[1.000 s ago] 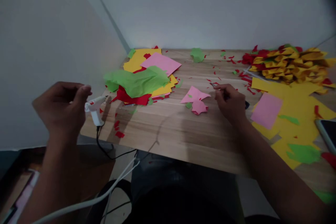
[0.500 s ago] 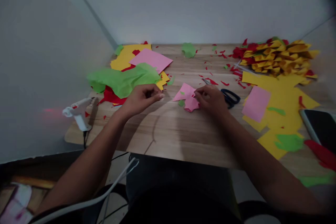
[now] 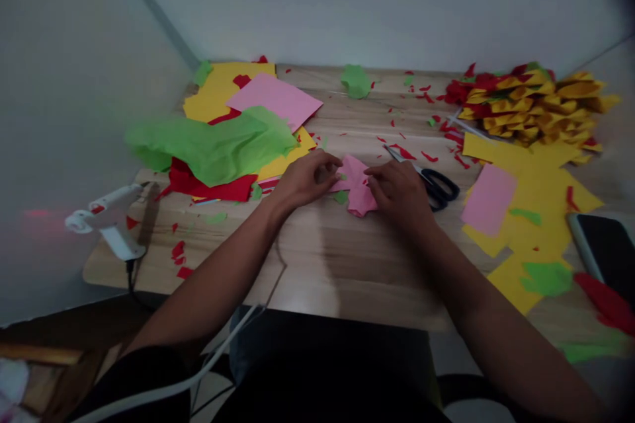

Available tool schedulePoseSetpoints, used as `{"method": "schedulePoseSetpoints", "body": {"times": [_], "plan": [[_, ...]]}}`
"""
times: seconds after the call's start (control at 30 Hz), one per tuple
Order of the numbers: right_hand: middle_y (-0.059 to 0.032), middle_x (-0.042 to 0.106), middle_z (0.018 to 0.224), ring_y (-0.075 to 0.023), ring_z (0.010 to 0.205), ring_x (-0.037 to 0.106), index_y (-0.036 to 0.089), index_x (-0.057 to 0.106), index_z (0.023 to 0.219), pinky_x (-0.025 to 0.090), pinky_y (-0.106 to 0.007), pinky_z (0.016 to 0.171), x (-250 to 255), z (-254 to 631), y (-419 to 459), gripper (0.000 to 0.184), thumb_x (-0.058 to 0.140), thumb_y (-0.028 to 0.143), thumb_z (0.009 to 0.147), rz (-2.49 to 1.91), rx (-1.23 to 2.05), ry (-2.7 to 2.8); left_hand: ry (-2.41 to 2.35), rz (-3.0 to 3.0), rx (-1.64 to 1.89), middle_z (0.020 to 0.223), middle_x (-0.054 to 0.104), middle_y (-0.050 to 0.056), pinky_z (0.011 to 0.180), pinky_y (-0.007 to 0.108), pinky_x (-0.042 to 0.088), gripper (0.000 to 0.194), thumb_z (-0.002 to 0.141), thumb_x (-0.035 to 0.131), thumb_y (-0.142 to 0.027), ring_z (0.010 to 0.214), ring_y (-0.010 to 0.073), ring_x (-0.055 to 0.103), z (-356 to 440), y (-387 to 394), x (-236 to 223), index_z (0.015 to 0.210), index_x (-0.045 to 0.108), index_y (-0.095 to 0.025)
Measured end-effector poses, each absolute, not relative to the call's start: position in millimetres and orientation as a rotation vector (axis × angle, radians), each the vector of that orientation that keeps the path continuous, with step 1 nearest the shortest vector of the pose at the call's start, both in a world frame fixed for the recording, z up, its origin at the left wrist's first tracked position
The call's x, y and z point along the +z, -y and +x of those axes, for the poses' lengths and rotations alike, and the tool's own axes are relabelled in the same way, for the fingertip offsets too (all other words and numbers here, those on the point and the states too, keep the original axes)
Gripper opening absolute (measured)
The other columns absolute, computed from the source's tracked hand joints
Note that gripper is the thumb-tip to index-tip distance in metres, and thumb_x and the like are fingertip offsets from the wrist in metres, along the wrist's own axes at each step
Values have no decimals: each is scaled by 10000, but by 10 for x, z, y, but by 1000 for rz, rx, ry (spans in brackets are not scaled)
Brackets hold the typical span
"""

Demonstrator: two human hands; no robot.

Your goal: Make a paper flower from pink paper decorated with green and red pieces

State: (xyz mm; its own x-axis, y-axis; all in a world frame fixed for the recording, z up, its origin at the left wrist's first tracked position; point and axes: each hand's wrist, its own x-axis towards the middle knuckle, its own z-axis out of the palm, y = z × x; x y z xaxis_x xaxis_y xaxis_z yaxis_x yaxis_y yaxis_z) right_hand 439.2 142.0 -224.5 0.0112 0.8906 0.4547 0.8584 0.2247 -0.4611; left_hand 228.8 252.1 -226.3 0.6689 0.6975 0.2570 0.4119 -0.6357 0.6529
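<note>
Centrally in the frame, the pink paper cutout (image 3: 358, 186) lies on the wooden table (image 3: 317, 291), between the two hands. The left hand (image 3: 308, 178) is on its left side and the right hand (image 3: 397, 186) on its right, so the cutout lies rightward from one and leftward from the other. Its visible part runs mostly from top to bottom of the frame, leaning slightly toward the lower right, and so crosses the line between the hands; both side edges are partly hidden by fingers. Neither hand is clearly nearer: the right fingertips overlap the right edge, while the left ones reach the left edge.

The left hand is half curled, its thumb and forefinger close together with a small gap behind the tips; whether they grip the paper, I cannot tell. The right hand is bent over with its fingers drawn in, and a speck of red shows at the tips; a hold on the cutout cannot be made out either.

Just below the left fingertips is a small green scrap (image 3: 341, 197). Beyond the right hand, open-looking scissors (image 3: 439, 186) point toward the upper left. Farther out, crumpled green paper (image 3: 213, 145) covers sheets at left, a white glue gun (image 3: 116, 225) sits at the left edge of the table, and a phone (image 3: 602, 244) lies at the right of the frame.
</note>
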Motion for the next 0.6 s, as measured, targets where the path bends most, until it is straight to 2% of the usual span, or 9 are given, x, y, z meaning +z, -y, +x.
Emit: {"method": "schedulePoseSetpoints", "body": {"times": [0.13, 0.33, 0.6], "plan": [[-72, 716, 918, -258, 890, 623, 230, 717, 1009, 470, -438, 870, -2241, 4368, -1377, 172, 561, 222, 937, -1595, 93, 1832, -799, 2400, 547, 1084, 699, 45, 766, 288, 504, 291, 882, 575, -208, 914, 168, 660, 2274, -2531, -2242, 1120, 739, -243], [-67, 716, 906, -258, 887, 634, 248, 714, 1006, 473, -435, 841, -2193, 4320, -1328, 160, 570, 233, 940, -1580, 114, 1838, -895, 2498, 436, 1032, 704, 26, 735, 311, 499, 201, 925, 617, -344, 929, 195, 674, 2348, -2567, -2323, 1046, 770, -294], [-64, 704, 853, -253, 836, 646, 238, 712, 1018, 494, -432, 810, -2173, 4322, -1313, 152, 592, 262, 929, -1566, 99, 1816, -736, 2383, 846, 1040, 683, 67, 823, 294, 519, 182, 980, 571, -300, 956, 166, 661, 2351, -2464, -2265, 1002, 727, -209]]}}
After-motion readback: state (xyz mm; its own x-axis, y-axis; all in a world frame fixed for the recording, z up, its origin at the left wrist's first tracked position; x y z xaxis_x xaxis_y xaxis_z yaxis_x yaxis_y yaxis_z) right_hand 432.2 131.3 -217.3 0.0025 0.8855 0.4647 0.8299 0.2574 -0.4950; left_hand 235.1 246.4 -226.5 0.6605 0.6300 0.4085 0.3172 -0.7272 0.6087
